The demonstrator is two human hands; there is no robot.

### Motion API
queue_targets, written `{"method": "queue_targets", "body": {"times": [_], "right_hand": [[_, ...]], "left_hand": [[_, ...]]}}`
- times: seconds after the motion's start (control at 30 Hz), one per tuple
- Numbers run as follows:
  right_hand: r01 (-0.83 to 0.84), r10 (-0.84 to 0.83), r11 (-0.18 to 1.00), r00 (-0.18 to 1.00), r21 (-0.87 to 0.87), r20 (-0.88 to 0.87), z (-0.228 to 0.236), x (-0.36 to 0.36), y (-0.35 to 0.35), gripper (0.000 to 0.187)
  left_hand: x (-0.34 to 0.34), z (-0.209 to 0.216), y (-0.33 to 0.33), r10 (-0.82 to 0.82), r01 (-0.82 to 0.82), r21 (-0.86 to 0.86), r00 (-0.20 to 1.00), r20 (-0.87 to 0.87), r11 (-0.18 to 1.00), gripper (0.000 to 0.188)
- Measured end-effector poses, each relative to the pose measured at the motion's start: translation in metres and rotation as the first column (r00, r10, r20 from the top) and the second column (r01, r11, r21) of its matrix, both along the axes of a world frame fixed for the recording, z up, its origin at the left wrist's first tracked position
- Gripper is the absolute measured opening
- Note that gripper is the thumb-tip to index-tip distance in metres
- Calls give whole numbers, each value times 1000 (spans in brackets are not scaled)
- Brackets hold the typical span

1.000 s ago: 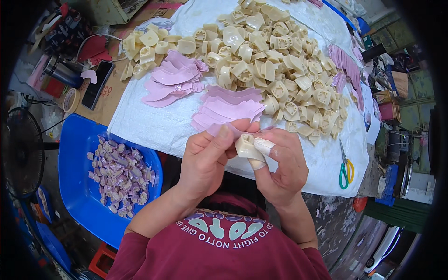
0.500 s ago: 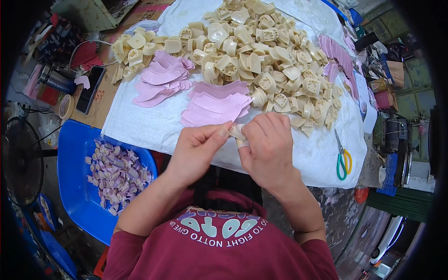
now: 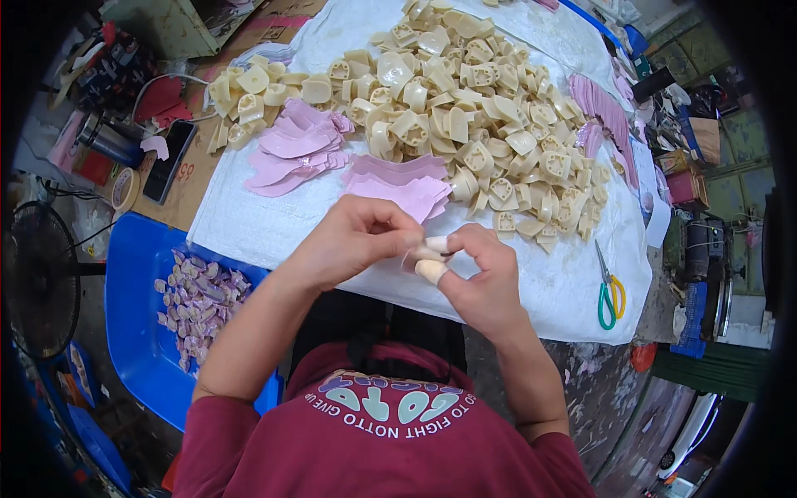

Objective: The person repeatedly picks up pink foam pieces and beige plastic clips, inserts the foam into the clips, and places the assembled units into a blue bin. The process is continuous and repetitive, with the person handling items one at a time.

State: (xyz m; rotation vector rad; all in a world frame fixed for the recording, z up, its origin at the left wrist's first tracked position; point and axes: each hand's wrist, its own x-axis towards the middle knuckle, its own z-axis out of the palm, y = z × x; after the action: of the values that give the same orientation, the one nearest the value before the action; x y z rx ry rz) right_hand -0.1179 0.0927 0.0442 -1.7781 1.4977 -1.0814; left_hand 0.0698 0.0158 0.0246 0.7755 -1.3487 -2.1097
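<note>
In front of my chest, both hands meet over the near edge of the white-covered table. A small cream plastic piece, seemingly a shoe heel (image 3: 426, 253), is between them, with a thin pinkish flap at its lower left. My left hand (image 3: 353, 241) pinches its left side between thumb and fingers. My right hand (image 3: 486, 278) closes on its right side; pale coverings wrap its thumb and index fingertip. Fingers partly hide the heel. Just beyond lie a stack of pink leather pieces (image 3: 403, 184), a second pink stack (image 3: 295, 149) and a large heap of cream heels (image 3: 473, 108).
A blue basin (image 3: 124, 332) at lower left holds several small pink-purple covered pieces. Scissors (image 3: 610, 290) with green and yellow handles lie on the white cloth (image 3: 573, 307) at right. At left are a phone (image 3: 168, 162), a tape roll (image 3: 124, 189) and a fan (image 3: 41, 282).
My right hand has lowered and turned, so its wrapped thumb and index finger now show. My left hand has shifted slightly up and still pinches the heel.
</note>
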Motion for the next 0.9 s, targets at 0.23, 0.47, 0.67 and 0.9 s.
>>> {"method": "queue_targets", "body": {"times": [0.23, 0.47, 0.67, 0.9], "right_hand": [[1, -137, 959, 877, 283, 461, -4, -1, 1, 13], [70, -153, 959, 944, 276, 293, -1, 6, -1, 16], [17, -67, 972, 976, 234, 207, 5, 3, -2, 17], [-52, 22, 945, 995, -323, -95, 14, -7, -2, 40]], "left_hand": [[-4, -9, 20, 130, -126, 32, 971, -201, 991, 14], [-17, -1, 24, 329, -276, -552, 944, -3, 787, 5], [-10, 15, 26, 324, -186, -688, 943, 75, 701, 4], [-4, 7, 43, 312, -393, -385, 915, -258, 835, 17]]}}
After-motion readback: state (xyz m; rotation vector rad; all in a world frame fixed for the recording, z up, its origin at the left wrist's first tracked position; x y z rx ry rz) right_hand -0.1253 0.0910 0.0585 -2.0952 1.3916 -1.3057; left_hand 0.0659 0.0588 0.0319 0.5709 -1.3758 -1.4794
